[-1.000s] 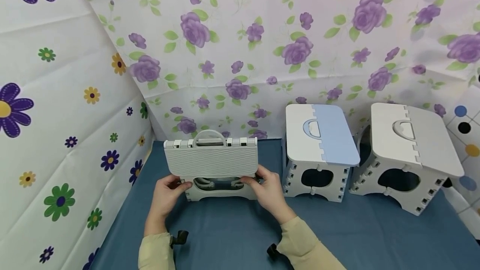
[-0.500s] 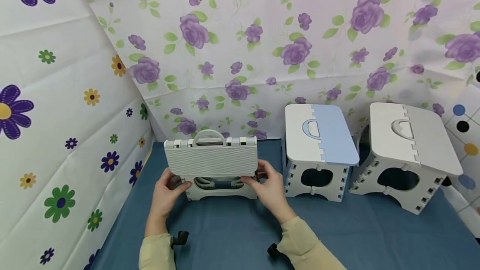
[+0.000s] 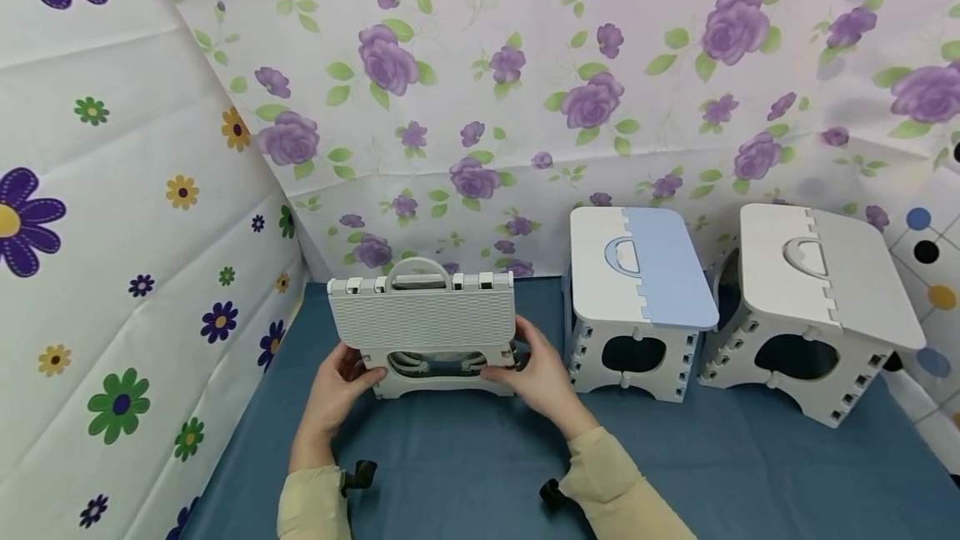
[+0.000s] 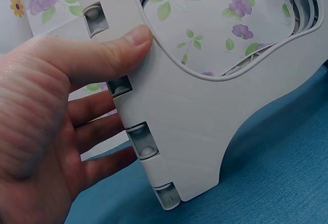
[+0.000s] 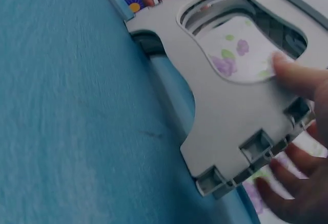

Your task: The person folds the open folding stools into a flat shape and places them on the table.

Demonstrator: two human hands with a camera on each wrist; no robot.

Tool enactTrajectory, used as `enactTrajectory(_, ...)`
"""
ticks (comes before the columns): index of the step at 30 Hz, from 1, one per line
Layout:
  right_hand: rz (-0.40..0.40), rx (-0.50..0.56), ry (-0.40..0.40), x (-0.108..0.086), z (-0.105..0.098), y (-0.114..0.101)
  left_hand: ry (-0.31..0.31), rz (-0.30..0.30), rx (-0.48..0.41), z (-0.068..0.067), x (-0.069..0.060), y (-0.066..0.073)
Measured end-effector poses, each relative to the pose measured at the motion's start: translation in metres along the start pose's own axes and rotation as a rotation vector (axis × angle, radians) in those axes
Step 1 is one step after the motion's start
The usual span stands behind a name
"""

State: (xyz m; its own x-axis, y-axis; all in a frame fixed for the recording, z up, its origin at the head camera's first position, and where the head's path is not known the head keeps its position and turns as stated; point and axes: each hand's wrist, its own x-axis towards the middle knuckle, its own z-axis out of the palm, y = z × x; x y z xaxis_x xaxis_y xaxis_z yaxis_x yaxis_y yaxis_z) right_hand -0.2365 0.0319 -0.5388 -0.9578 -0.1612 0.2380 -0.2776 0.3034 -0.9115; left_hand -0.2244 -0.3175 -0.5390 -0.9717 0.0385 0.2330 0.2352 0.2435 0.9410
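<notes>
A folded grey-white stool point(image 3: 423, 319) with a raised loop handle stands upright on the blue cloth. My left hand point(image 3: 330, 398) grips its left side, the thumb on the front panel point(image 4: 179, 116) beside the oval opening and the fingers behind the hinged edge. At the right side is my right hand point(image 3: 546, 382), its thumb on the front panel near the opening. In the right wrist view the fingers of the right hand point(image 5: 302, 183) are spread behind the stool's hinged edge.
A white and blue stool point(image 3: 641, 273) stands unfolded to the right, with a white and grey stool point(image 3: 832, 282) beyond it. Flowered sheets point(image 3: 480, 98) hang behind and at the left. Blue cloth point(image 3: 450, 465) covers the surface.
My right hand has shifted slightly at the stool's right side, its wrist a little further right. The left hand and the stool have hardly moved.
</notes>
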Motion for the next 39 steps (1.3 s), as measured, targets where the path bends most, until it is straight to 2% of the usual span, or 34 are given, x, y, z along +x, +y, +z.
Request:
enactTrajectory(4, 0.070, -0.027, -0.112, -0.001, -0.001, 0.011, -0.011, -0.038, 0.017, 0.001, -0.001, 0.001)
enactTrajectory(8, 0.102, -0.041, -0.155, -0.001, 0.000, 0.017, -0.032, -0.073, 0.031, 0.002, -0.002, 0.002)
enactTrajectory(15, 0.118, -0.060, -0.155, -0.002, -0.002, 0.018, -0.065, -0.115, 0.028, 0.003, -0.001, 0.001)
enactTrajectory(20, 0.124, -0.079, -0.146, -0.004, -0.001, 0.018, -0.064, -0.141, 0.035, 0.002, -0.002, 0.002)
enactTrajectory(30, 0.122, -0.109, -0.139, -0.001, 0.000, 0.018, -0.055, -0.111, 0.072, 0.000, 0.003, -0.001)
enactTrajectory(39, 0.104, -0.109, -0.141, -0.001, -0.001, 0.018, -0.043, -0.118, 0.081, 0.003, 0.001, -0.002)
